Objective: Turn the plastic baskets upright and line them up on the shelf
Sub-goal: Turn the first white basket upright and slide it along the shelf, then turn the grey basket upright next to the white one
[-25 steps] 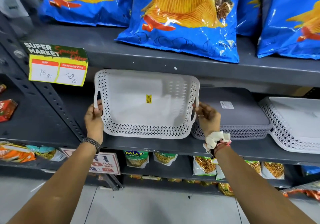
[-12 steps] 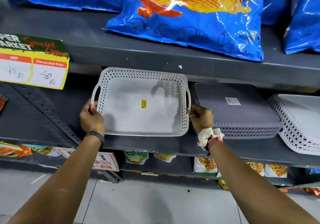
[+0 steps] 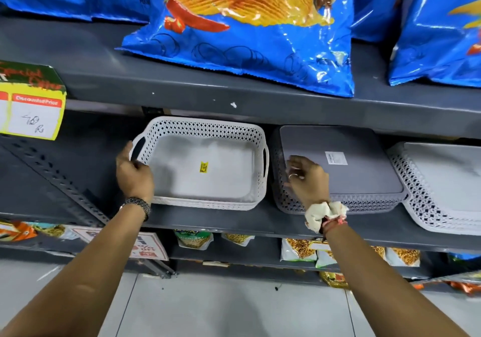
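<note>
White basket [image 3: 205,170] sat upright; our left hand [image 3: 134,175] loosely curled at its handle, steadying. Right hand [image 3: 307,180], open and empty, hovered over the upturned grey basket [image 3: 364,170], presumably next.

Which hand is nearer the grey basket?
Right. The right hand is over the upside-down grey basket, at its left edge; the left hand is at the white basket's far-left handle.
</note>
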Tool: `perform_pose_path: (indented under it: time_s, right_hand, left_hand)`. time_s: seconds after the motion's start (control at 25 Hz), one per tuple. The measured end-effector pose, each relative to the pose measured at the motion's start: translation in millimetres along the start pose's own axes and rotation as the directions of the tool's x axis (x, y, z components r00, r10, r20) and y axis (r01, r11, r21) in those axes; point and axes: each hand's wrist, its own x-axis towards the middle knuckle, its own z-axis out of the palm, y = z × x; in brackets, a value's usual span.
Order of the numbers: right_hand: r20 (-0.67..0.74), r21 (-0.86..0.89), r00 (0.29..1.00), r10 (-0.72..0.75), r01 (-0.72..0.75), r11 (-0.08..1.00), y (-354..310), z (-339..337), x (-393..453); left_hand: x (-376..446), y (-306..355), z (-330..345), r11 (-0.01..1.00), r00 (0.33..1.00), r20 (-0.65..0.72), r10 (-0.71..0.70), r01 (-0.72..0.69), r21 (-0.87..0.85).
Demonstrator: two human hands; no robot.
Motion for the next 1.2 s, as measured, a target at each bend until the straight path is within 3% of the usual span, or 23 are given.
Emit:
perform_pose_path:
  time_s: [0.08,0.24,0.36,0.48,0.56,0.6,0.72,0.8,0.88,1.0,1.12,1.16,1.2]
  right_hand:
    - [-0.083,-0.017,0.996,-0.032,0.031,0.999,18,-32,-3]
    - [-0.223,-0.053,0.974,-0.024,0.012,0.999,64,-97,2]
    - [-0.279,-0.067,0.959,0.053,-0.075,0.995,96,-145,12]
    - [-0.281,-0.082,0.949,0.141,-0.17,0.982,126,-177,23]
    - [-0.212,-0.037,0.959,0.187,-0.199,0.979,146,-189,37]
    - [-0.157,-0.005,0.963,0.218,-0.222,0.975,156,-193,45]
    - [-0.006,0.065,0.962,0.272,-0.271,0.96,178,-192,63]
    - [0.052,0.102,0.955,0.294,-0.297,0.949,183,-191,67]
    - [0.141,0.082,0.928,0.344,-0.358,0.93,193,-191,75]
    - [0.243,0.049,0.925,0.293,-0.313,0.948,192,-202,74]
    - [0.221,0.149,0.95,0.22,-0.256,0.955,195,-218,75]
    - [0.182,0.22,0.945,0.273,-0.309,0.925,192,-220,78]
    - [0.106,0.234,0.963,0.249,-0.268,0.935,193,-225,78]
  left_hand:
    - [-22,7,13,0.998,0.996,0.059,0.059,-0.057,-0.038]
    - [-73,29,50,0.964,0.975,0.204,0.091,-0.035,-0.265]
    - [-122,61,74,0.902,0.924,0.37,0.091,0.081,-0.424]
    - [-172,96,90,0.874,0.803,0.583,0.125,0.19,-0.448]
    - [-203,111,105,0.932,0.676,0.729,0.106,0.188,-0.31]
    - [-216,113,115,0.965,0.645,0.763,0.051,0.166,-0.205]
    - [-238,107,137,0.994,0.68,0.729,-0.081,0.105,0.013]
    - [-239,103,147,0.979,0.716,0.678,-0.17,0.203,0.031]
    - [-236,86,161,0.954,0.722,0.652,-0.233,0.301,0.007]
    - [-247,92,164,0.915,0.744,0.612,-0.267,0.395,-0.081]
    - [-255,104,148,0.862,0.76,0.618,-0.199,0.436,-0.259]
    - [-259,105,140,0.853,0.776,0.603,-0.185,0.431,-0.294]
    - [-262,108,133,0.852,0.802,0.582,-0.136,0.394,-0.344]
